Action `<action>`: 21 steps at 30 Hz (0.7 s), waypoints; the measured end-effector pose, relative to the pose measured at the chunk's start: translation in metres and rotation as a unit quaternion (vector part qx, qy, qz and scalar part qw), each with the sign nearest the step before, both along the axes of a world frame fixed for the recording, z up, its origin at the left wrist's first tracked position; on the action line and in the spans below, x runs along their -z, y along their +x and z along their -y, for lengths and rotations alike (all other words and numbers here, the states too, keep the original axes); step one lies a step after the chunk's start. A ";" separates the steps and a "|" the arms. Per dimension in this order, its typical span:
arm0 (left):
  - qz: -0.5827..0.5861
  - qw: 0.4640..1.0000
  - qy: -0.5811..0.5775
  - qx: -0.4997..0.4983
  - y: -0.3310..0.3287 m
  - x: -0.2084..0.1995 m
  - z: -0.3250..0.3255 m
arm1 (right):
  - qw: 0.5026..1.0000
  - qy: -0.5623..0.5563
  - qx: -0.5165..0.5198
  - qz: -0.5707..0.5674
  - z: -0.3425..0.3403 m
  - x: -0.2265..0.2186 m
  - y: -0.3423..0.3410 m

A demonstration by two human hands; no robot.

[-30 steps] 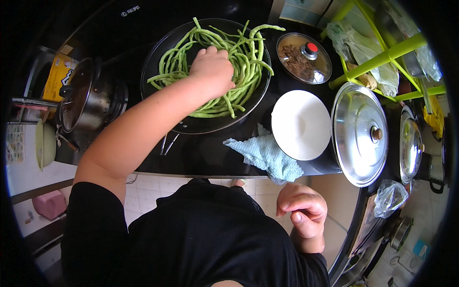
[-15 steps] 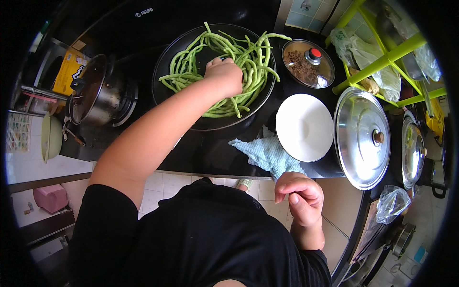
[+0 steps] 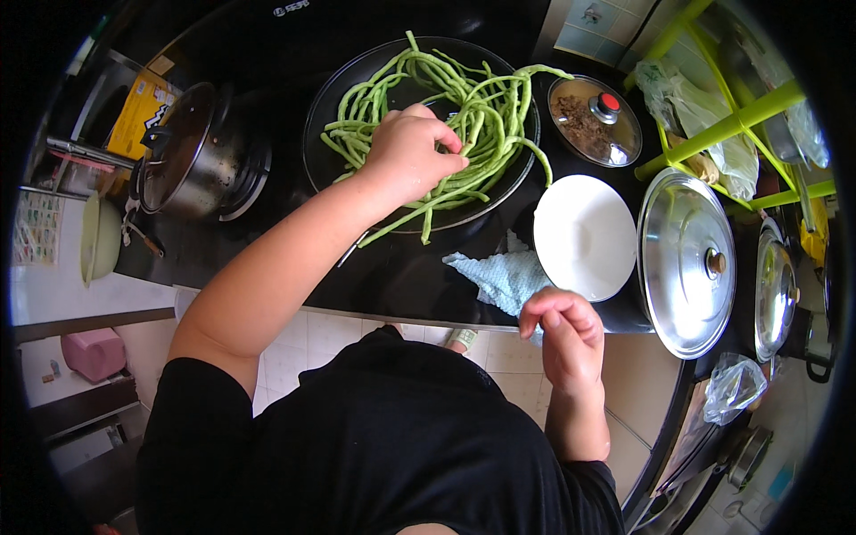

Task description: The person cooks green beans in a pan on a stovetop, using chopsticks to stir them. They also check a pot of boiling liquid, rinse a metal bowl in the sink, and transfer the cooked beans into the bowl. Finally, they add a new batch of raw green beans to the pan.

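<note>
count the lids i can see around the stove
4, perhaps more hidden past the right rim: a glass lid with a red knob right of the wok, a large steel lid, another steel lid farther right, and the pot's lid at left.

top: black short-sleeved shirt | forearms: bare | hands: bare, no gloves

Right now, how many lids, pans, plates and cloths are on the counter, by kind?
Lids: 3, one glass and two steel
Pans: 1, the bean pan
Plates: 1, white
Cloths: 1, blue
Total: 6
</note>
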State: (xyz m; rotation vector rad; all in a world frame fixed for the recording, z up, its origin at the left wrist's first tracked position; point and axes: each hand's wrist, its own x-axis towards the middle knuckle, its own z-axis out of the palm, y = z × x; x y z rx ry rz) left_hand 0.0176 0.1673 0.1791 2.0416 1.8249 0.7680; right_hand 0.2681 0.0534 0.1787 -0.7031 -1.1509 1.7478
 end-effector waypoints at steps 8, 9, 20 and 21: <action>-0.014 0.997 0.070 0.021 -0.001 -0.006 0.012 | 0.856 0.352 0.135 0.354 -0.087 -0.011 -0.059; -0.022 0.997 0.074 0.023 0.000 -0.006 0.013 | 0.856 0.337 0.153 0.361 -0.094 -0.008 -0.069; -0.007 0.991 0.122 0.059 -0.011 -0.007 0.024 | 0.976 -0.065 0.040 0.202 -0.113 -0.006 -0.096; -0.010 0.991 0.119 0.062 -0.010 -0.008 0.023 | 0.977 -0.067 0.041 0.199 -0.114 -0.006 -0.096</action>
